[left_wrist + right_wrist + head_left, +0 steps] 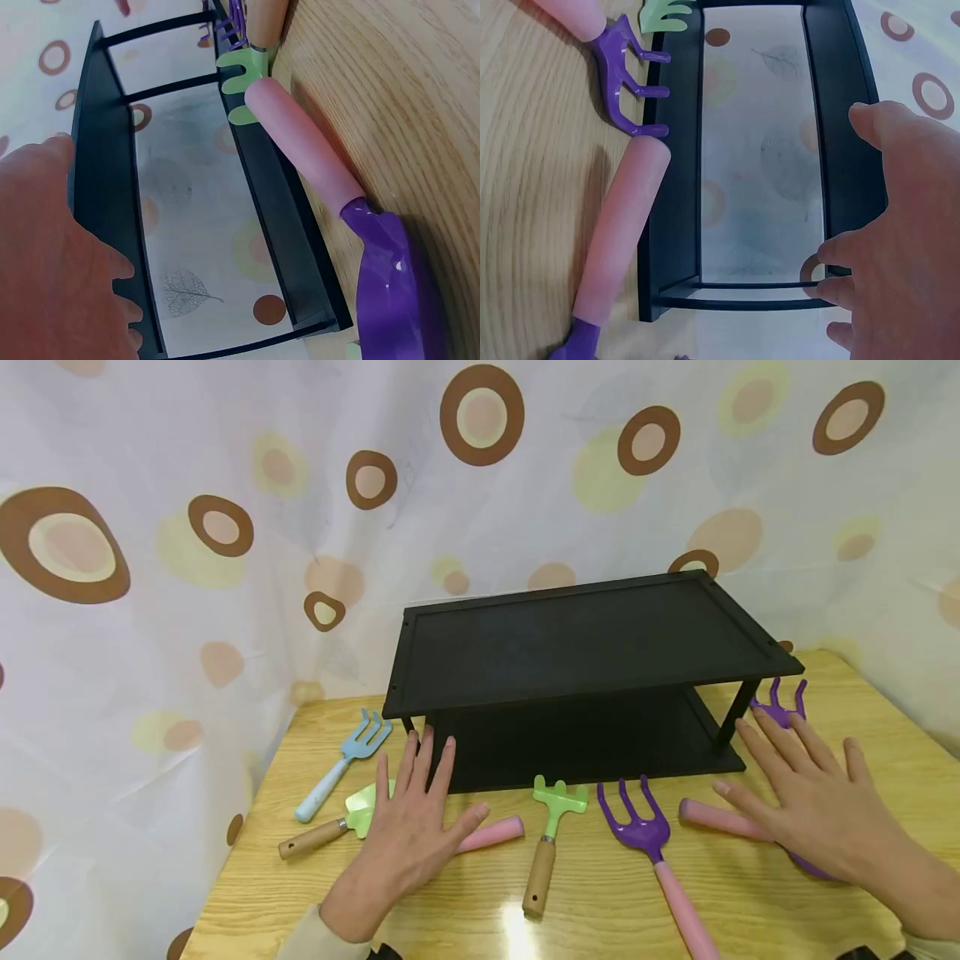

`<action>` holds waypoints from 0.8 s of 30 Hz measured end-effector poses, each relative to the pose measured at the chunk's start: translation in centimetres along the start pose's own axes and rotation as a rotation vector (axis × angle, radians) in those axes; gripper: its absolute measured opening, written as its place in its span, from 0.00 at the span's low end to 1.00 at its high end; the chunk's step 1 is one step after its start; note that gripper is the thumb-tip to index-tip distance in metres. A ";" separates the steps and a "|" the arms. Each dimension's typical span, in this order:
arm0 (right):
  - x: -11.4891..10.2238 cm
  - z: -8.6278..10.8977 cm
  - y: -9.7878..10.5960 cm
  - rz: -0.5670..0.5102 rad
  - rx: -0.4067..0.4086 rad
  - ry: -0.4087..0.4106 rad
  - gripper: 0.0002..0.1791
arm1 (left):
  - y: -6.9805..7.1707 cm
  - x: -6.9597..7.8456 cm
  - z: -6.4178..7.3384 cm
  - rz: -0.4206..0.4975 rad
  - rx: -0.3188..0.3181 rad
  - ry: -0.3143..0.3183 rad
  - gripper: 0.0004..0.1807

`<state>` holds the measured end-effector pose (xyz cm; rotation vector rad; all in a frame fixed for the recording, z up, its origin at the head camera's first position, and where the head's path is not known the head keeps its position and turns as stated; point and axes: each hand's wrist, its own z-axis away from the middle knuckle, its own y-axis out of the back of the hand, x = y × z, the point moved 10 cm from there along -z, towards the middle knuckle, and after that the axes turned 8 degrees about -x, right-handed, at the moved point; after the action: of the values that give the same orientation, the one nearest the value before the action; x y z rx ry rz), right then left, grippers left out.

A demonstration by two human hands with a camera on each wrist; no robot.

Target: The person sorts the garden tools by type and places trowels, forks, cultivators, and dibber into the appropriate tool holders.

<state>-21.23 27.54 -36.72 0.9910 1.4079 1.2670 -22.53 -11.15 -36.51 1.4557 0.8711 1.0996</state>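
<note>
A black two-tier rack [592,643] stands at the back of the table. My left hand [408,827] hovers in front of its left end, fingers spread, holding nothing. Partly behind that hand lie a green trowel [358,810] with a wooden handle and a pink handle [495,833], whose purple blade [394,292] shows in the left wrist view. Near the rack's right end, my right hand [817,793] is spread and holds nothing. It partly covers another pink-handled purple tool [723,818] and a purple fork [783,710]. Between the hands lie a green rake [557,802] and a purple fork [641,833].
A light blue hand fork [362,739] lies left of the rack. Everything stands on a wooden table [600,918]. A white patterned sheet [285,527] hangs behind the table and along its left and right sides.
</note>
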 end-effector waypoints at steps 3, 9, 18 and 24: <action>0.4 -0.1 -0.1 0.005 -0.020 -0.013 0.49 | 0.1 0.0 0.0 -0.001 0.004 -0.004 0.48; 1.6 -0.1 -0.4 0.013 -0.062 -0.048 0.48 | 0.8 0.4 0.2 -0.017 0.057 -0.050 0.47; 3.2 0.0 -1.1 0.043 -0.063 -0.048 0.47 | 5.1 1.4 0.9 -0.025 0.359 -0.237 0.42; 0.7 2.5 -0.5 0.395 0.271 0.384 0.32 | 6.7 1.1 0.2 -0.043 0.417 -0.255 0.39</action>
<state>-18.90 28.73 -37.34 1.3059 1.7706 1.6507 -22.28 -11.30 -29.70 1.8631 0.9794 0.7015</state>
